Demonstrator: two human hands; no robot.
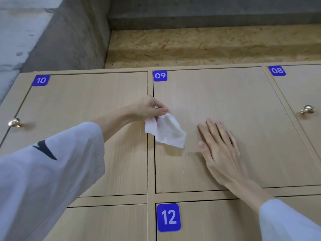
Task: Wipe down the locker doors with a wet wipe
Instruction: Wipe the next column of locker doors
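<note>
The left hand (147,108) fingers pinch the wet wipe (166,133), hanging off door 09 (225,101). Right hand (218,148) fingers lie spread flat beside it. Wiping looks barely started.

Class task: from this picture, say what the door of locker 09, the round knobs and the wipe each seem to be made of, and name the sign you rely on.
Door 09: probably laminated board, not solid wood; pale, matte, very even printed-looking grain.
Knobs: likely metal, brass-coloured, polished; bright highlights.
Wipe: thin white non-woven or paper-like sheet; hangs limp and crumpled from the left hand.
</note>
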